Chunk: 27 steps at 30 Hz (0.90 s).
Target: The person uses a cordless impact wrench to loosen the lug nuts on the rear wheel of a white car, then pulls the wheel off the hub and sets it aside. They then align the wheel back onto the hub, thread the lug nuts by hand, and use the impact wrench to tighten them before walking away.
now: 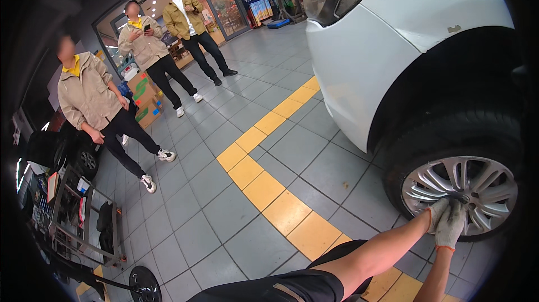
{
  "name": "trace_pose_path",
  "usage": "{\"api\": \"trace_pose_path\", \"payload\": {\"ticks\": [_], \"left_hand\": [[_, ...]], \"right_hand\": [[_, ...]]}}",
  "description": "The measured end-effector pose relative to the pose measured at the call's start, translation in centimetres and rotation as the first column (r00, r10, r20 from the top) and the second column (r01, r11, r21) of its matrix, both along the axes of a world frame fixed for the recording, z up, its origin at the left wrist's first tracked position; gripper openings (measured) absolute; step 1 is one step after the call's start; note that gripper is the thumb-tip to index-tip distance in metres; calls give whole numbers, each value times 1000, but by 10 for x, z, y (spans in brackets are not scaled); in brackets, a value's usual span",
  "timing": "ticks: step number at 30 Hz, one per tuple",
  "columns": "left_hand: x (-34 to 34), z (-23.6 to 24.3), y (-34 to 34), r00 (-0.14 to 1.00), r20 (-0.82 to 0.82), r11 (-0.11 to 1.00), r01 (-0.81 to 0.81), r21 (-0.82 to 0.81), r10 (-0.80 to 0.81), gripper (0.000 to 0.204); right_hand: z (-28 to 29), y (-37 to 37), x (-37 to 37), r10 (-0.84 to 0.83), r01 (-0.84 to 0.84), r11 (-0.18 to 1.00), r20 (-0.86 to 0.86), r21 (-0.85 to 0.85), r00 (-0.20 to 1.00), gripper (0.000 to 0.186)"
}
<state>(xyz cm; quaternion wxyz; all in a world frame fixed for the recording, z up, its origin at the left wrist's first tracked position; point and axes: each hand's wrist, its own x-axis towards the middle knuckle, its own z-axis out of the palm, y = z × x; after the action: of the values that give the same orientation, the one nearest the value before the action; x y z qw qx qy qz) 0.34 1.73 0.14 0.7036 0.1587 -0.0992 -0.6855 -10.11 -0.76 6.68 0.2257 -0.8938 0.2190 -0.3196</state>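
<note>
My left hand (438, 215) and my right hand (452, 224), in pale knitted gloves, are together at the centre of the silver alloy wheel (426, 184) at the lower right, fingers curled; what they grip, if anything, is hidden. The wheel with its black tyre (421, 133) sits under the front arch of a white car (370, 55), whose paint has a small damaged patch above the arch.
Three people (84, 88) (149, 49) (188, 21) stand at left and back, one with a phone. A metal tool cart (78, 223), cardboard boxes (143, 94) and a round black base (143, 282) are at left. A yellow tile band (244, 173) crosses the grey floor.
</note>
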Motion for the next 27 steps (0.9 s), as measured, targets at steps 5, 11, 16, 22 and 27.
{"api": "trace_pose_path", "payload": {"ticks": [5,11,16,22,27], "left_hand": [[7,-1,4,998,57,1000,11,3,-11,40],[44,7,25,991,134,982,-35,183,11,22],[52,36,24,997,-56,901,-28,432,57,20],[52,38,16,998,21,881,-60,470,57,21],[58,35,15,999,-17,894,-29,446,41,22]], "right_hand": [[28,3,-15,66,-58,982,-34,182,997,29],[33,-8,-9,46,-12,980,-169,197,985,33],[44,-20,-4,-6,47,984,-231,174,973,34],[40,-26,-9,-22,160,969,-581,188,814,44],[41,-44,-23,160,91,789,-346,608,925,46]]}}
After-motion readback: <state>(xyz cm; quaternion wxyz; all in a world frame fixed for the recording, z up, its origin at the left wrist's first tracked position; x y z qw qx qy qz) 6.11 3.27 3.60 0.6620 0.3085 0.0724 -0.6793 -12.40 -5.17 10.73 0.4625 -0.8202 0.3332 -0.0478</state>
